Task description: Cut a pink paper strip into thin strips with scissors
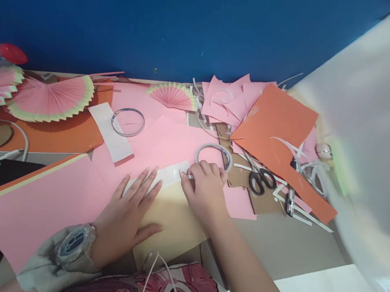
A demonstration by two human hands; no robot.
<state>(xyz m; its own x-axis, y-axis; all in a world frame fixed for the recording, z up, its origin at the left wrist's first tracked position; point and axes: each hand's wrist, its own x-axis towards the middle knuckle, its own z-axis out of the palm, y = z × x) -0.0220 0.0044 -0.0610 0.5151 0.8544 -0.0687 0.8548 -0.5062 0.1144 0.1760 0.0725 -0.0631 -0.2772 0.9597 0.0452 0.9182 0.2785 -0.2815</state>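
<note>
A strip of white tape (173,175) lies along the top edge of a pale yellow paper sheet (174,213). My left hand (132,209) rests flat with fingers spread over the strip's left part and the sheet. At the strip's right end, my right hand (205,184) is closed, thumb and curled fingers pinching the tape. Just behind those fingers stands a roll of tape (200,149), partly hidden by the hand. Pink paper (175,139) spreads beneath and beyond both hands.
Scissors (259,178), a cutter knife (290,200), orange paper (281,122) and paper scraps lie at right. A tape ring (129,110) and white strip (111,130) sit left of centre. Pleated paper fans (52,96) lie at far left. A blue wall (193,29) stands behind.
</note>
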